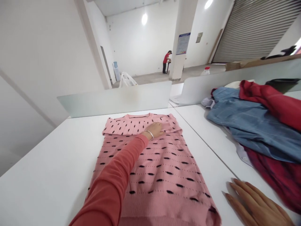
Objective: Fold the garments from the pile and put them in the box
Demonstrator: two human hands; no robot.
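Observation:
A pink knit sweater [162, 163] with black dashes lies spread on the white table, its neckline toward the far side and its ribbed hem toward me. Across the upper chest, its sleeves are folded inward. My left hand [154, 129], with a bracelet at the wrist, reaches over the sweater and is closed on the sleeve fabric near the upper right; the fingertips are partly hidden. At the lower right, my right hand [258, 204] holds nothing. Its fingers are spread, low over or on the tabletop beside the sweater's hem.
A heap of clothes, with a blue denim garment [254, 122] and a red garment [270, 97], lies at right. Low frosted panels [122, 98] line the table's [44, 163] far edge. Behind them stand a white plastic bag [127, 79], a red-capped bottle [206, 71] and a distant person [166, 61].

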